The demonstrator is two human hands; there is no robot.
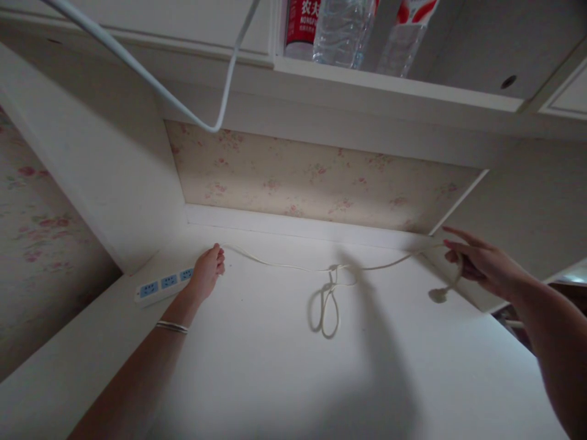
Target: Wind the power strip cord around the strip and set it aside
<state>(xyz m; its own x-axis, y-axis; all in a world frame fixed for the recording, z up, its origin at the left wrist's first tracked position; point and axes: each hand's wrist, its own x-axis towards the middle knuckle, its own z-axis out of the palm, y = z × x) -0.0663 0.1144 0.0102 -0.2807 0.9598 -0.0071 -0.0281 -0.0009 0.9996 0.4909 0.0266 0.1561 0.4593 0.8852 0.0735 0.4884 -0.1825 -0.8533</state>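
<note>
A white power strip (pixel 158 294) with blue sockets lies at the left of the white desk, partly behind my left hand (pixel 209 272). That hand is closed around the strip's white cord (pixel 284 266) close to the strip's end. The cord runs across to the right, with a knotted bundle of loops (pixel 329 315) hanging from its middle. My right hand (pixel 477 260) pinches the cord near its plug end, index finger stretched out. Below those fingers dangles the plug (pixel 438 296), whose prongs I cannot make out.
Overhead is a white shelf (pixel 398 85) with clear bottles (pixel 342 30) and a red-labelled container (pixel 300 27). A bent pale rod or cable (pixel 160 88) crosses the upper left. Cabinet side panels (pixel 518 208) flank the desk (pixel 257 366), and floral wallpaper (pixel 302 177) covers the back.
</note>
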